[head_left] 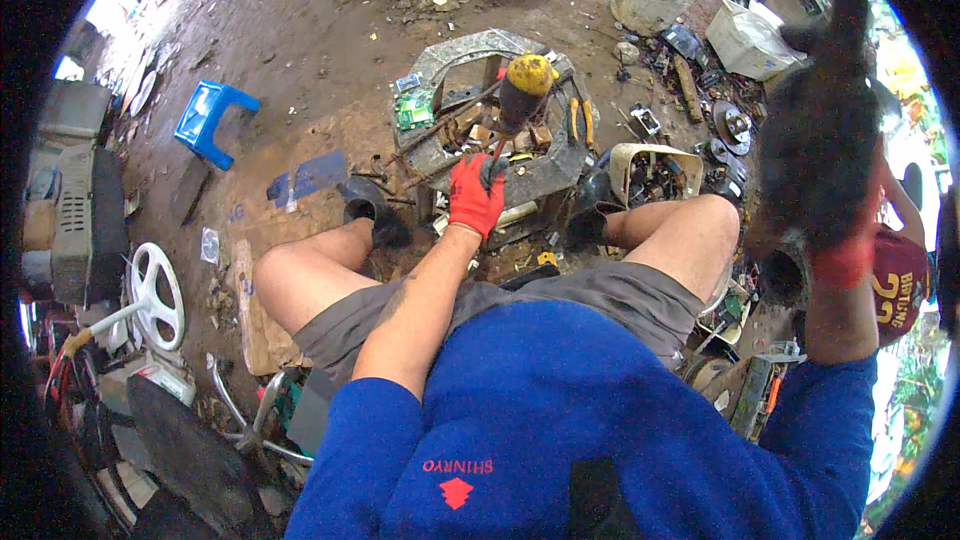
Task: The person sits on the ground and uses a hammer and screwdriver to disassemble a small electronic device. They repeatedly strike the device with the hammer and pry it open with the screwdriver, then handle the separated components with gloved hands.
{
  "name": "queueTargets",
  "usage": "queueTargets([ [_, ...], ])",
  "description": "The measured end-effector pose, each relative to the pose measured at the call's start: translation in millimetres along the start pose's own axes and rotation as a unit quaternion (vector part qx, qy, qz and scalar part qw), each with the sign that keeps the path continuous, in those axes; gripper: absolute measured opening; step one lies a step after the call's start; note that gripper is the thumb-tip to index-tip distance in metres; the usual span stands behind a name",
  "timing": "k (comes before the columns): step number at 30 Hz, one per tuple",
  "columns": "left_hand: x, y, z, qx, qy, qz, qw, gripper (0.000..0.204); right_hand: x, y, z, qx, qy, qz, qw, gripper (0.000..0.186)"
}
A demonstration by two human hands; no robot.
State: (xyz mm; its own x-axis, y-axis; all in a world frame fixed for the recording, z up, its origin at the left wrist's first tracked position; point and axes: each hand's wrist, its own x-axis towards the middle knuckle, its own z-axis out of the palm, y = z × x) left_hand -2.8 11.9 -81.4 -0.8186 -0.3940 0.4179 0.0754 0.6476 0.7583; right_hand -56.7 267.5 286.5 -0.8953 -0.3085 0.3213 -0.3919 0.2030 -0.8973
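My left hand (pixel 478 190), in a red glove with dark patches, is closed beside the near inner edge of a grey octagonal metal frame (pixel 565 160). It grips the thin reddish shaft of a tool with a thick yellow-and-black handle (pixel 525 90); the exact kind is unclear. This handle stands up over the frame's opening, where brown blocks and scraps lie. At far right my right hand (pixel 825 150) is raised close to the camera, dark and blurred, with red at the glove cuff. A long dark tool (pixel 850 0) sticks up from it; its head is out of view.
Orange-handled pliers (pixel 581 123) and a green circuit board (pixel 413 109) lie on the frame. A blue stool (pixel 212 123) stands left, above a white steering wheel (pixel 157 297). Metal scrap, a cream bin (pixel 655 172) and a white tub (pixel 748 40) lie right. Another person (pixel 900 280) is at the right edge.
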Motion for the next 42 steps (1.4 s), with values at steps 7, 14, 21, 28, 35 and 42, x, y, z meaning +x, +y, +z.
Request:
queueTargets([
  [7,-8.1,-12.3,14.3,0.005,0.024,0.022,0.999,0.037,1.2,27.0,1.5,-0.049,-0.155,0.196,0.967,0.036],
  [14,0.4,-29.4,0.7,-0.111,-0.078,0.006,0.991,0.024,19.2,113.1,51.7,-0.204,-0.139,0.15,0.957,0.046],
  [21,5.1,-3.7,-4.9,-0.141,-0.091,0.011,0.986,0.016,-46.4,266.0,101.9,-0.3,-0.183,0.22,0.91,0.062],
  [28,2.7,-14.5,-6.9,-0.145,-0.106,-0.004,0.984,0.021,-44.8,278.0,103.8,-0.385,-0.264,0.181,0.866,0.066],
  [35,7.3,-19.4,-4.4,-0.056,-0.158,0.012,0.986,0.04,-25.1,217.2,117.5,0.067,-0.111,0.006,0.992,0.076],
  [42,0.7,-16.1,-10.4,0.017,-0.161,-0.017,0.987,0.057,6.9,117.6,148.1,0.285,-0.15,-0.038,0.946,0.058],
])
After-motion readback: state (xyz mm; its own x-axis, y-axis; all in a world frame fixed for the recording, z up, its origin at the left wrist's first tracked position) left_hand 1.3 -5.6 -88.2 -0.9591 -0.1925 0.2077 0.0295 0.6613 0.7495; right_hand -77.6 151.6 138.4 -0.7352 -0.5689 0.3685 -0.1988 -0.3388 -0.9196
